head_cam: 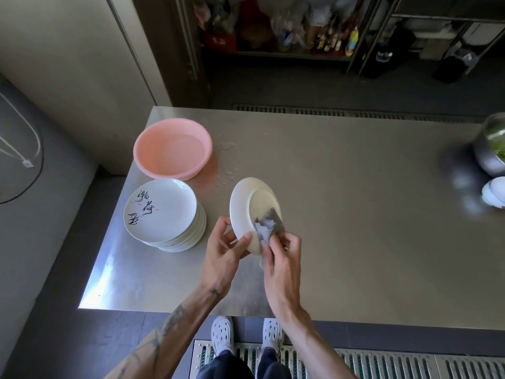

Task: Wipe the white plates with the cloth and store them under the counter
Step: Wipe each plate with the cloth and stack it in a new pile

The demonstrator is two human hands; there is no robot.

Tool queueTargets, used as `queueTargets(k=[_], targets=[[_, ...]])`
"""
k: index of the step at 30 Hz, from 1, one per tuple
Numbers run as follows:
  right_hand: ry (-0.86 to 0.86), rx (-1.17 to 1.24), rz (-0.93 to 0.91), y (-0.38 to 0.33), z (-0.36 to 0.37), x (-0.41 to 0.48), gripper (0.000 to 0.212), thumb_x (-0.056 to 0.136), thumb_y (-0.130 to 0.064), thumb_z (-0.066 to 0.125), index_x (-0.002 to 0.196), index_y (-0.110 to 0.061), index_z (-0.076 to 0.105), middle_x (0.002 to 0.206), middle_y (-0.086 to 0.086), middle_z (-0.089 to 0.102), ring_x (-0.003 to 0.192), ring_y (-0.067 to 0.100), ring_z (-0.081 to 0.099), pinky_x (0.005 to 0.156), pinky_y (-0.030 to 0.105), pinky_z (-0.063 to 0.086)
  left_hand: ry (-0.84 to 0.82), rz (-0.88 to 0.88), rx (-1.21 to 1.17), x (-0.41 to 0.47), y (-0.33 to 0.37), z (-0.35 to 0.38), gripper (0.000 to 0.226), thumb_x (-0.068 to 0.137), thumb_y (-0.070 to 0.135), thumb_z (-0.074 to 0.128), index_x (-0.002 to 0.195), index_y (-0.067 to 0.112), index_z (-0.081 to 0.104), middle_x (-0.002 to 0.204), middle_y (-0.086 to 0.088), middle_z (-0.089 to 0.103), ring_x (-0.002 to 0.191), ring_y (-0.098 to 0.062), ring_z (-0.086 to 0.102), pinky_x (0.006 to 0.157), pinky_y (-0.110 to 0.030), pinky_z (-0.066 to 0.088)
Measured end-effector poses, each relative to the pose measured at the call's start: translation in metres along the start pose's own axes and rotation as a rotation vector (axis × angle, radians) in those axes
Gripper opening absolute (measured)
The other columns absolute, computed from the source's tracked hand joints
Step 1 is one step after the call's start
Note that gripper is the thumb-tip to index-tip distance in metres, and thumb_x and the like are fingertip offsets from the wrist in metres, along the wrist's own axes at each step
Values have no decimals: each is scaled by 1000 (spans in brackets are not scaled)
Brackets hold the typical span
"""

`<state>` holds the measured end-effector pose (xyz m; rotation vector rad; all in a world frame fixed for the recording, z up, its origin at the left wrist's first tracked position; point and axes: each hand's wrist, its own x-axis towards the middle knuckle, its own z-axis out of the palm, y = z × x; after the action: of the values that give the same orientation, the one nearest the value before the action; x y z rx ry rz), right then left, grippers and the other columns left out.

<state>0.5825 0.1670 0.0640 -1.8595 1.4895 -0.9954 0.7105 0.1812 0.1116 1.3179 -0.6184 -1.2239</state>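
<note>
My left hand (222, 248) grips the near rim of a white plate (247, 203), tilted on edge above the steel counter (355, 214) with its underside facing me. A grey and white cloth (269, 224) is pressed against that underside by my right hand (282, 254). To the left stands a stack of several white plates (164, 214); the top one has black calligraphy and pink marks.
A pink plastic basin (172, 147) sits behind the stack, with water drops beside it. At the right edge are a metal pot with greens (492, 149) and white bowls (494, 191). Shelves with bottles stand at the back. My feet are on a floor grate below the counter's near edge.
</note>
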Motion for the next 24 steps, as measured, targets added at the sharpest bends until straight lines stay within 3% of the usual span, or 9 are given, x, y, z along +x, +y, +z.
queueTargets(k=[4,8,10,12,14,18,20,22,24], targets=[[-42,-23,-73,-4,1,-4,52,103,-21,59,153,-28,48,116,-5,40,105,14,52,98,17,45,-10,-17,-20,-3,-2,2,17,98,-4,60,110,-3,47,102,-25,74,94,-34,72,88,-46,60],[2,14,78,26,-7,14,23,105,-26,55,119,-15,69,111,-3,42,104,24,56,95,7,36,-37,-48,12,-4,-1,-3,19,98,-2,61,112,-2,49,98,-24,75,88,-31,73,83,-46,61],[2,13,127,37,-8,32,21,105,-26,55,109,-11,69,111,0,44,102,28,55,93,13,39,-79,-59,30,-5,0,-4,23,97,0,64,115,-2,50,96,-23,75,89,-31,72,85,-48,61],[5,-10,126,42,-11,54,20,105,-24,56,109,-10,70,111,3,46,103,30,55,92,24,43,-130,-70,37,-8,1,-6,29,94,7,68,116,0,52,96,-23,75,91,-33,72,86,-49,61],[-6,-23,66,36,-14,74,20,105,-24,56,112,-12,71,114,2,48,107,29,54,95,25,41,-166,-84,49,-8,2,-8,32,91,13,68,116,3,53,98,-25,74,93,-34,72,86,-49,61],[-214,-74,-263,2,-20,74,32,104,-22,60,135,-25,67,126,0,51,115,15,44,103,13,34,-187,-90,63,-5,-1,-11,30,92,13,67,119,8,56,103,-25,74,96,-36,72,87,-50,60],[-318,-98,-431,-4,-22,65,42,101,-20,64,142,-29,62,129,0,51,117,14,43,107,17,37,-184,-82,63,-4,-1,-14,36,93,11,67,127,10,56,105,-22,74,99,-37,72,90,-54,59],[-305,-102,-411,4,-23,70,41,102,-24,62,142,-30,62,128,-1,51,116,18,47,105,28,44,-186,-98,74,-3,-3,-17,35,92,12,67,125,8,55,102,-18,75,96,-35,71,92,-60,56],[-236,-101,-273,10,-23,79,35,104,-32,55,137,-28,66,126,-2,51,113,21,48,98,35,48,-201,-120,87,-3,-6,-20,33,92,14,67,121,5,54,105,-23,74,97,-37,70,93,-61,55]])
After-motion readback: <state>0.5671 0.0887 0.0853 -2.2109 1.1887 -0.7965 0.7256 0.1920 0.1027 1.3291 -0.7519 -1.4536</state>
